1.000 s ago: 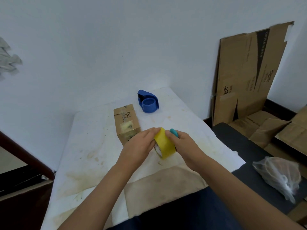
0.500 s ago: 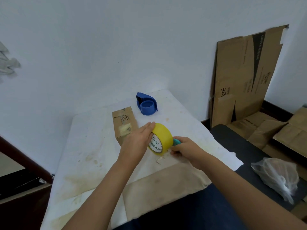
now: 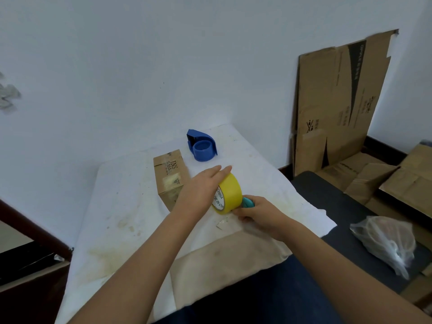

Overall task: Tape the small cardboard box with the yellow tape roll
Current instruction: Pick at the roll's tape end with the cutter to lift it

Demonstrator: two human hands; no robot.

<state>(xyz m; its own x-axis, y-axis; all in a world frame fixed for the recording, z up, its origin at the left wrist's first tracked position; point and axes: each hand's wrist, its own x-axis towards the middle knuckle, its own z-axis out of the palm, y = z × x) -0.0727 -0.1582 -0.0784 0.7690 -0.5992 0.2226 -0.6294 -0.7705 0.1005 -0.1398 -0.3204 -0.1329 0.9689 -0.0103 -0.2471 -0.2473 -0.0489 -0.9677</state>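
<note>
One box [image 3: 171,178] marked INS, roll [image 3: 231,191] marked CHINA

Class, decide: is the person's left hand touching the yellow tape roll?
Touching. The head view shows the left hand lying with straight fingers across the top of the yellow tape roll, with no gap between them.

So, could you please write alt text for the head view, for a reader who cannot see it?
A person's left hand rests with straight fingers on a yellow tape roll at a white-covered table, while the right hand grips a teal object beside it. A cardboard box and a blue dispenser sit behind.
</note>
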